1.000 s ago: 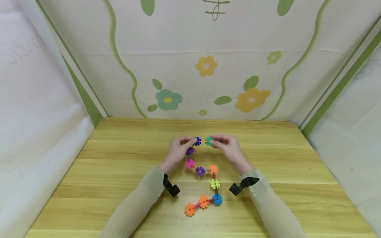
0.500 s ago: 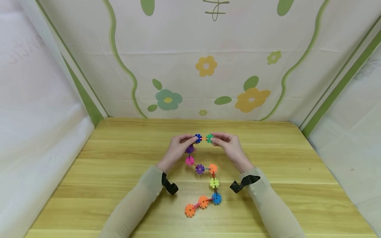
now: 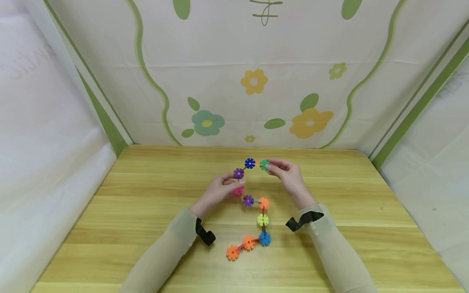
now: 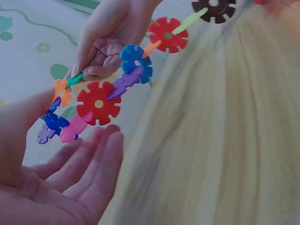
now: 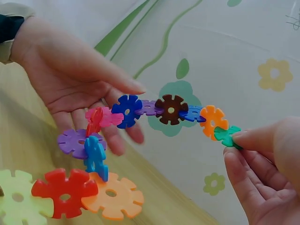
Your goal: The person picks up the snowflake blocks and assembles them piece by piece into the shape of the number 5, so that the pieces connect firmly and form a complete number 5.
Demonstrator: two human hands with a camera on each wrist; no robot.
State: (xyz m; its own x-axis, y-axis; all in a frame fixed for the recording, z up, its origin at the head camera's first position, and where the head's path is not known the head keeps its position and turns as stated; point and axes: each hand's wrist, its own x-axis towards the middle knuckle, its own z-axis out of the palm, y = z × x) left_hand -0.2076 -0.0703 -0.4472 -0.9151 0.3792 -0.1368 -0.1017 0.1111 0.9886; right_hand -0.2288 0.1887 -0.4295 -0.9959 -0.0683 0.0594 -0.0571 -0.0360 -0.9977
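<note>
A chain of colourful notched plastic discs, slotted together, runs in a zigzag between my hands and toward me. My right hand pinches the green disc at its far end between thumb and fingers. My left hand is beside the pink disc; in the right wrist view its fingers are spread loosely behind the chain and grip nothing. Between the hands are the dark blue disc and a purple disc. A brown disc and an orange disc link them edge-on.
The chain's near part holds a yellow-green disc, a blue disc and an orange end disc, above or on the wooden table. White cloth with printed flowers hangs behind the table and at both sides.
My left hand has let go of the dark blue disc and moved down to the pink one. My right hand has moved slightly up and right, drawing the chain along.
</note>
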